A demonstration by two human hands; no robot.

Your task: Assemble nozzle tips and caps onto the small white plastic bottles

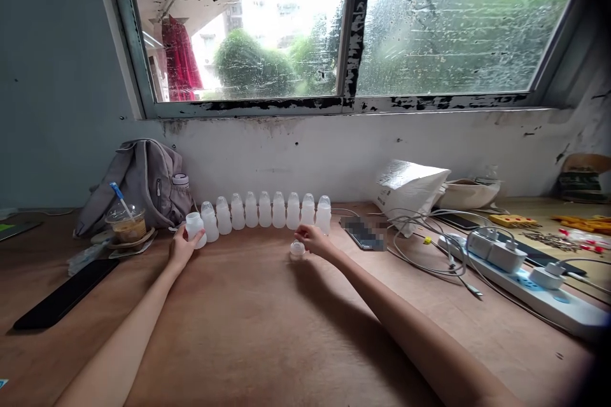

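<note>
The left hand (182, 247) grips an uncapped bottle (194, 233) at the left end of a curved row of capped bottles (265, 210), its long axis roughly upright and its mouth up. Well to the right, a small clear cap (296, 252) sits on the table (229, 318), nearer than the row — right beside the right hand (312, 240), its fingers bent at it, though whether they grip I cannot tell.
</note>
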